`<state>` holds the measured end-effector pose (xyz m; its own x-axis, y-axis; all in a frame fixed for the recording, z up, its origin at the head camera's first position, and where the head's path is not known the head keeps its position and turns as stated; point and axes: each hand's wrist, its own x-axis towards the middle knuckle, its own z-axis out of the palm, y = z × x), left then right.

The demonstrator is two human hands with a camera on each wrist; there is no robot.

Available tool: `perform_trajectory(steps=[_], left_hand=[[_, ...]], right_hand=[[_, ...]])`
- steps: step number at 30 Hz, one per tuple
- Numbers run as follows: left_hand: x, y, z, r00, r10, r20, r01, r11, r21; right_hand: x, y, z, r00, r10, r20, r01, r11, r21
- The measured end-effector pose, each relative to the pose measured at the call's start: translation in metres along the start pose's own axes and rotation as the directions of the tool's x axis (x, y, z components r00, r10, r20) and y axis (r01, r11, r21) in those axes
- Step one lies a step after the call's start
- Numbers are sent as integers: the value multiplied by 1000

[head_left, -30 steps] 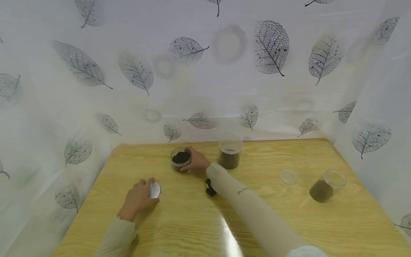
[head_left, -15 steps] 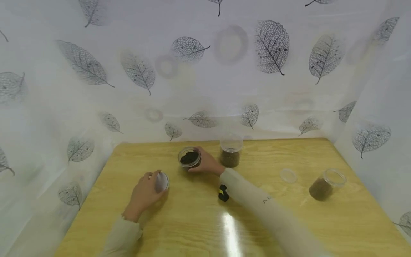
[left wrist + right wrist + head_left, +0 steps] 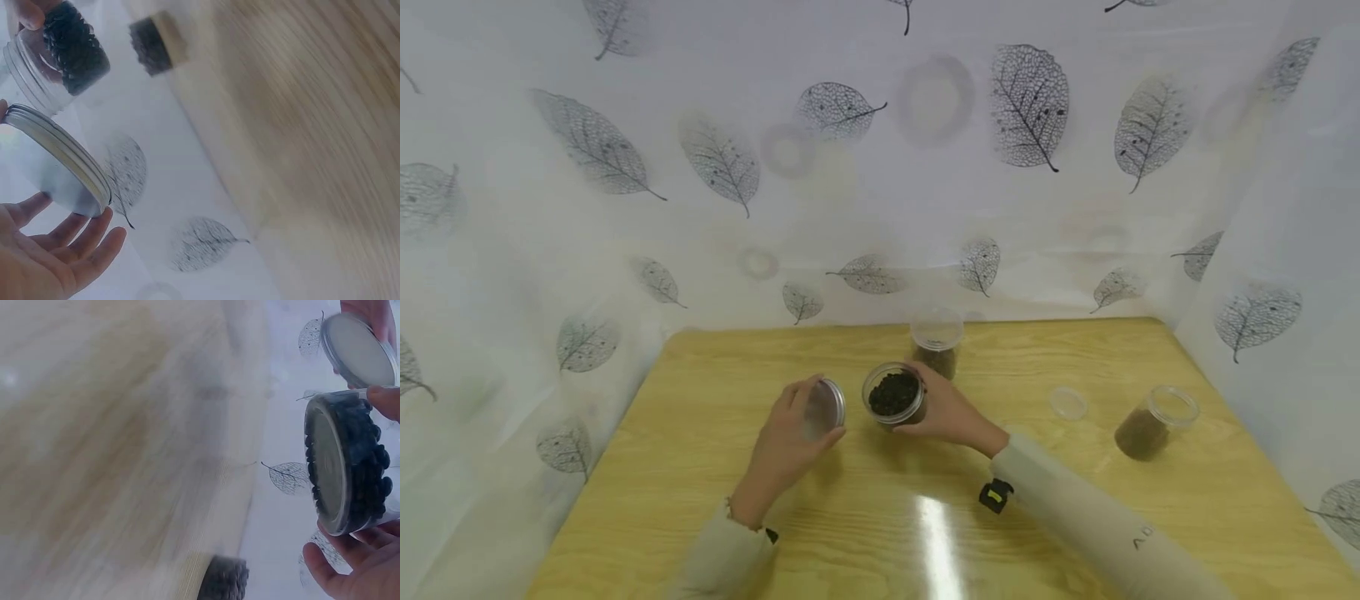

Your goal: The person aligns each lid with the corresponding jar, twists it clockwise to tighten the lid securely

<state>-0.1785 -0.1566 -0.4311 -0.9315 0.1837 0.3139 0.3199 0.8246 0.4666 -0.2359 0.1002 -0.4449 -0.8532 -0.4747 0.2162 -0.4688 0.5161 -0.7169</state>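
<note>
My left hand [image 3: 790, 437] grips the edge of a silver metal lid [image 3: 825, 409], which is tipped up on its side. In the left wrist view the lid [image 3: 62, 159] sits between thumb and fingertips. Close to its right, my right hand [image 3: 947, 412] grips a wide, clear jar [image 3: 917, 414] around its side. The jar has no lid on and holds small dark lumps [image 3: 892, 393]. Its base and the packed dark contents [image 3: 369, 462] show in the right wrist view, with thumb above and fingers below. Lid and jar face each other, a narrow gap apart.
Behind the right hand stands a taller clear jar [image 3: 937, 337], partly filled with brown material. At the right another clear jar [image 3: 1150, 429], its mouth uncovered, holds brown contents beside a clear round lid [image 3: 1068, 403]. Leaf-patterned sheeting [image 3: 850, 200] borders the wooden table [image 3: 700, 367].
The right hand has brought the jar of dark lumps to the right and nearer. The left hand has moved the lid right and up, tilting it toward the jar.
</note>
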Motion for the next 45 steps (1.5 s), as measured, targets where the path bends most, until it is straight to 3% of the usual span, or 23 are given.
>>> perform_trajectory(steps=[9,19,31,45], left_hand=[[-2,41,18,993,119,-10,-120,988,-100],[-9,63,38,974,211,78,-186,951,-248],[-14,74,51,958,255,130,-219,946,-240],[-14,74,56,955,260,146,-228,952,-206]], right_hand=[[-50,2,-18,999,-18,-34,15,997,-78],[-86,9,-25,998,-23,-57,14,990,-138],[-108,17,-29,998,-32,-58,19,975,-219],[-113,24,-29,996,-55,-70,35,967,-254]])
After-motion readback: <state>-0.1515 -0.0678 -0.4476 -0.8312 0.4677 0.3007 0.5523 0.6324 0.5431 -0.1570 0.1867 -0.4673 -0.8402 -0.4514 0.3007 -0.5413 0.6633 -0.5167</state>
